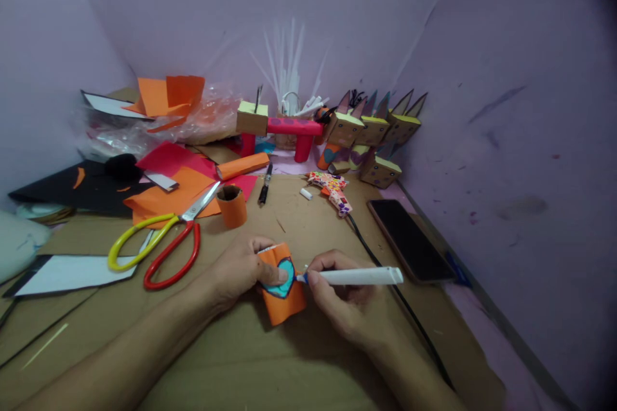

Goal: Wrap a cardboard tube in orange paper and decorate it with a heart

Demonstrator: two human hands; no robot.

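Note:
My left hand [245, 270] grips an orange paper-covered tube [279, 309], its thumb pressed on the blue heart [286, 279] that shows on the tube's side. The heart has a dark outline. In my right hand [344, 298] is a white marker [364, 277], pinched between thumb and fingers, its blue tip touching or very close to the heart's right edge. A shorter orange tube [232, 207] stands upright just beyond my left hand. The fingers behind the held tube are hidden.
Scissors [186, 221] with yellow and red handles lie left. A hot glue gun [332, 191], its black cord running past my right hand, and a phone [407, 237] lie right. Behind stand cardboard animal heads [380, 171], a pink figure [303, 141] and white sticks [289, 70]. Coloured paper [168, 196] is piled left.

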